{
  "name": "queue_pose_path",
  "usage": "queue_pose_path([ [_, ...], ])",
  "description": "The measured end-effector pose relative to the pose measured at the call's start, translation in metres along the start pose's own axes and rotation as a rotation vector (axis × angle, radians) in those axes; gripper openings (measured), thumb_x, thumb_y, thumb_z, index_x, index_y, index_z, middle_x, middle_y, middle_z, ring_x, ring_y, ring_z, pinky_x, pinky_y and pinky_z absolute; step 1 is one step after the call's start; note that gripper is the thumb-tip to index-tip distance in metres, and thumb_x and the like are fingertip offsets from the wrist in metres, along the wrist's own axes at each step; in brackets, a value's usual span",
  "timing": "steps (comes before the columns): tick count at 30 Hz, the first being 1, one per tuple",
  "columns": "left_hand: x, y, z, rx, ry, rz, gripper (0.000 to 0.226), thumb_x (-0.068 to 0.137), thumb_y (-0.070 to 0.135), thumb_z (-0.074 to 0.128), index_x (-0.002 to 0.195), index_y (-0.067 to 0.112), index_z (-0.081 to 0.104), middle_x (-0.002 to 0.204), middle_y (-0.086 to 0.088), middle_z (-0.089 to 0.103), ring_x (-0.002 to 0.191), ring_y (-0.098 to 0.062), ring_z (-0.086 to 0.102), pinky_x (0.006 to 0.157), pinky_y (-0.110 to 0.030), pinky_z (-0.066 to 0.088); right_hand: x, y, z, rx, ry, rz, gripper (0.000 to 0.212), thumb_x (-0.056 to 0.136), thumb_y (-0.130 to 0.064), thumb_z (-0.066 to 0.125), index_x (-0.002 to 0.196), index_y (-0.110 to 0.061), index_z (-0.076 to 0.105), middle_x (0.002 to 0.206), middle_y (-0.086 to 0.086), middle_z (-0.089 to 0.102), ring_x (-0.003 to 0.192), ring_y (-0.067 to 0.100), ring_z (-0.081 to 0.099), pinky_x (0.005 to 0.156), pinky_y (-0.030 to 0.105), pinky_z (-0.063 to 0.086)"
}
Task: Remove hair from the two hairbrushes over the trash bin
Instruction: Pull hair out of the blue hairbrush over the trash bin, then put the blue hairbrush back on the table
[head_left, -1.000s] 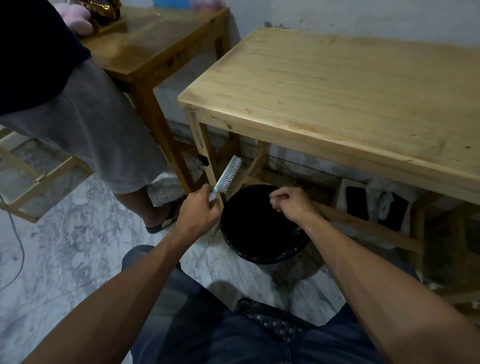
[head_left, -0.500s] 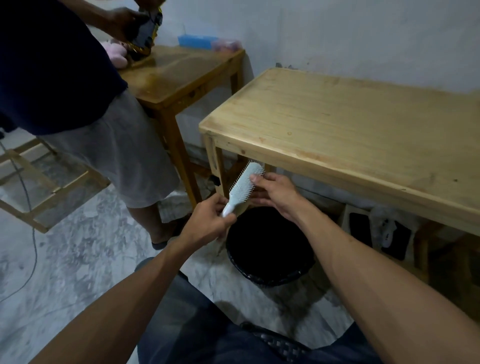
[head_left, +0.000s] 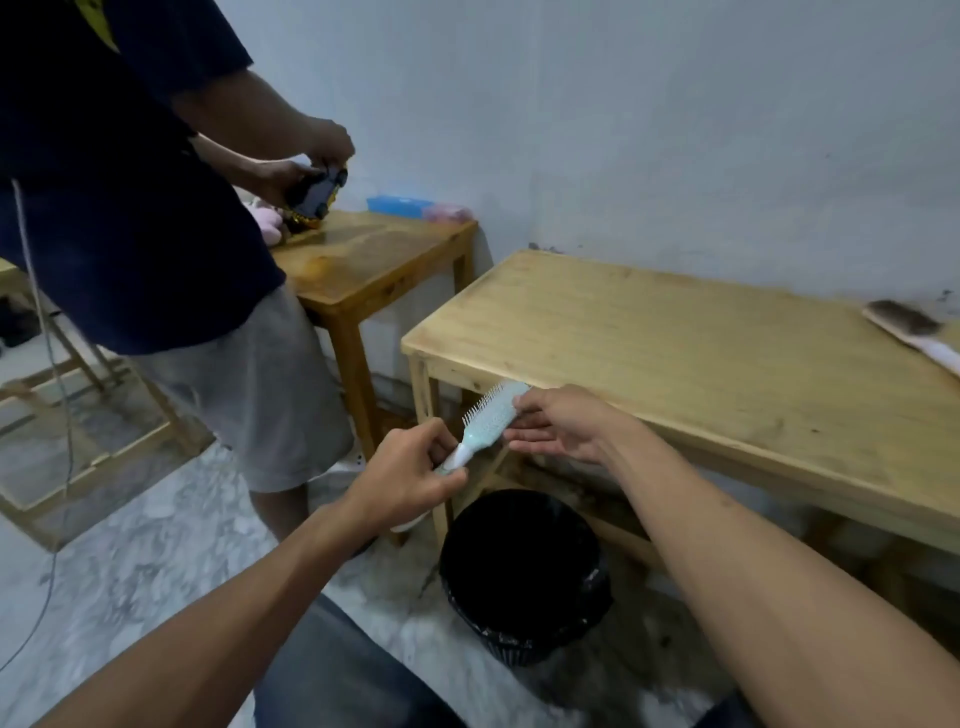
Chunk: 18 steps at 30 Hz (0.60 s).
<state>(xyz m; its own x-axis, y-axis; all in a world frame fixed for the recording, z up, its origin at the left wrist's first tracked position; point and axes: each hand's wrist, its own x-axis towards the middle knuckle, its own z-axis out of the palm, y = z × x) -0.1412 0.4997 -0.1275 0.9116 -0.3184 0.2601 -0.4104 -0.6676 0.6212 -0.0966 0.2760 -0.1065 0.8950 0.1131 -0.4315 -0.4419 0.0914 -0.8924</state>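
Observation:
A pale green hairbrush (head_left: 491, 418) points up and to the right, bristles facing left. My left hand (head_left: 410, 475) grips its handle. My right hand (head_left: 558, 423) touches the far side of the brush head with thumb and fingertips, palm turned up. Both hands are above and a little behind the black trash bin (head_left: 524, 574) with a black liner, which stands on the floor by the table leg. A second brush (head_left: 911, 330), dark with hair on its bristles, lies at the far right of the light wooden table (head_left: 701, 364).
Another person (head_left: 156, 234) in a dark shirt and grey shorts stands at the left, handling a dark object over a smaller brown table (head_left: 374, 260). A wooden frame (head_left: 78, 441) and a cable (head_left: 57, 415) are on the marble floor at left. My knees fill the bottom edge.
My right hand left the bin's mouth and rose to the brush head. The camera tilted up, so the second brush and the other person's hands came into view.

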Motion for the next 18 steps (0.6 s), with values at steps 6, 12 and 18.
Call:
queue_pose_path([
  [6,0.029,0.052,0.002,-0.066,0.074,0.06,0.02,0.083,0.024,0.077,0.097,0.013,0.069,0.084,0.002,0.073,0.073,-0.012,0.068,0.064,-0.033,0.055,-0.015,-0.055,-0.038,0.01,0.039,-0.076,0.029,0.095,-0.011,0.066,0.119,0.005,0.059,0.096,0.022,0.074,0.075,0.027,0.077,0.061,0.033,0.063],
  [12,0.108,0.107,0.008,0.019,0.076,0.099,0.044,0.085,0.029,0.073,0.123,0.007,0.067,0.109,-0.007,0.071,0.09,-0.02,0.064,0.073,-0.03,0.049,-0.007,-0.123,-0.076,-0.014,0.3,-0.292,0.032,0.092,-0.011,0.07,0.117,0.007,0.061,0.1,0.019,0.07,0.07,0.023,0.074,0.054,0.028,0.06],
  [18,0.171,0.127,0.031,0.095,0.048,0.064,0.049,0.088,0.023,0.067,0.135,0.011,0.063,0.111,-0.011,0.061,0.088,-0.026,0.058,0.071,-0.028,0.037,0.02,-0.17,-0.116,-0.068,0.491,-0.346,0.026,0.089,-0.009,0.073,0.107,0.008,0.064,0.087,0.018,0.072,0.061,0.019,0.07,0.049,0.027,0.059],
])
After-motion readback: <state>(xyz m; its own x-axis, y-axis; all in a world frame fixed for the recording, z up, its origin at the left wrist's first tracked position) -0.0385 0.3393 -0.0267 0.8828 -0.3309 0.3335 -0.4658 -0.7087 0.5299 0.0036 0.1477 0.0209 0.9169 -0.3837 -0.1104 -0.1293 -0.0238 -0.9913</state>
